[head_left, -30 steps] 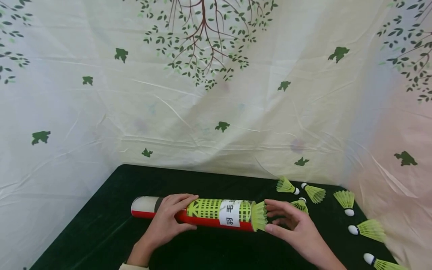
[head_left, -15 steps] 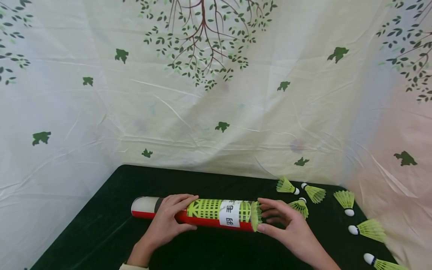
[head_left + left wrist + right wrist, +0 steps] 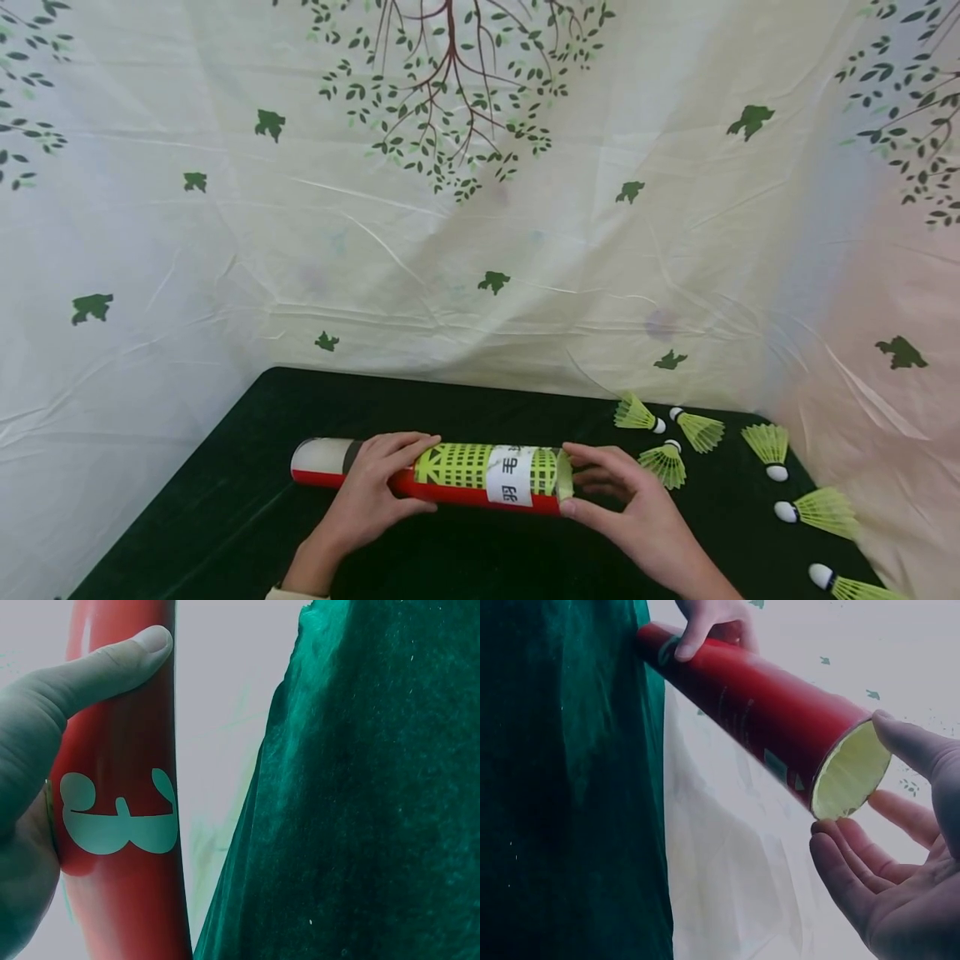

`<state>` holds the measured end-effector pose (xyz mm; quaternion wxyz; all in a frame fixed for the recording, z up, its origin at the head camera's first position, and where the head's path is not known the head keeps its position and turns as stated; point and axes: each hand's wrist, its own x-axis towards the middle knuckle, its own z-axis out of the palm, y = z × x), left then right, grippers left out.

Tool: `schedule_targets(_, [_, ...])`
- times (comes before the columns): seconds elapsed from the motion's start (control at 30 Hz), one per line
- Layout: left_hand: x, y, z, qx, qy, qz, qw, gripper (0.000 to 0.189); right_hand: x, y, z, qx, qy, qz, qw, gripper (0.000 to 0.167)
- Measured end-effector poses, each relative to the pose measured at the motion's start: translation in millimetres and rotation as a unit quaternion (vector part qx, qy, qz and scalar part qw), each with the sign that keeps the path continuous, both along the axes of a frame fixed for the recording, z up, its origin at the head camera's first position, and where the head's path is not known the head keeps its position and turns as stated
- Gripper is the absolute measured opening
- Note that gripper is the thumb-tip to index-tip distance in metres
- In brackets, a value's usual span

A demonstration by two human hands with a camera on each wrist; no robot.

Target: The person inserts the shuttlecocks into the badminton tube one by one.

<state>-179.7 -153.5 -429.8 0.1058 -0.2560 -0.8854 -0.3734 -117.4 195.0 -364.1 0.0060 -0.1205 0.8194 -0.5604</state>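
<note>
Your left hand [image 3: 371, 483] covers a band of the tube [image 3: 459, 468] in the head view, and the tube runs off the top and bottom of your left wrist view. Whatever lies deep inside it is hidden from you, and the print [image 3: 737, 712] along its side is too small to read. The head view's bottom edge cuts off one shuttlecock [image 3: 858, 587], your left sleeve [image 3: 295, 593] and the worktop's [image 3: 217, 517] near side.

Red tube [image 3: 465, 473], horizontal (yellow shuttlecock [image 3: 853, 774] inside)
</note>
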Motion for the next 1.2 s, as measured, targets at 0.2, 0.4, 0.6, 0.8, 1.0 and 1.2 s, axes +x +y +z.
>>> schedule_targets(0.2, [1.5, -1.6, 0.0, 0.002, -0.005, 0.003, 1.0000, 0.088, 2.0, -3, 2.3, 0.010, -0.018, -0.001, 0.9998, 0.060])
schedule_targets(0.4, [1.8, -3.7, -1.1, -0.003, -0.010, 0.008, 0.9999, 0.088, 2.6, 0, 3.1, 0.007, -0.040, 0.020, 0.9990, 0.063])
schedule_targets(0.6, [1.7, -6.6, -3.0, -0.012, -0.007, 0.014, 0.9998, 0.089, 2.6, 14, -3.5, 0.003, -0.067, 0.039, 0.9970, 0.061])
schedule_targets(0.8, [1.9, -7.6, -2.0, -0.012, -0.005, 0.012, 0.9998, 0.090, 3.9, 48, -17.7, 0.032, -0.074, 0.018, 0.9966, 0.060])
schedule_targets(1.0, [2.3, -7.8, 1.4, -0.010, 0.001, 0.014, 0.9999, 0.090, 7.6, 97, -38.6, 0.134, -0.047, -0.056, 0.9883, 0.061])
schedule_targets(1.2, [0.9, -7.7, 4.0, -0.011, 0.007, 0.012, 0.9999, 0.089, 12.2, 166, -62.8, 0.245, -0.016, -0.158, 0.9562, 0.069])
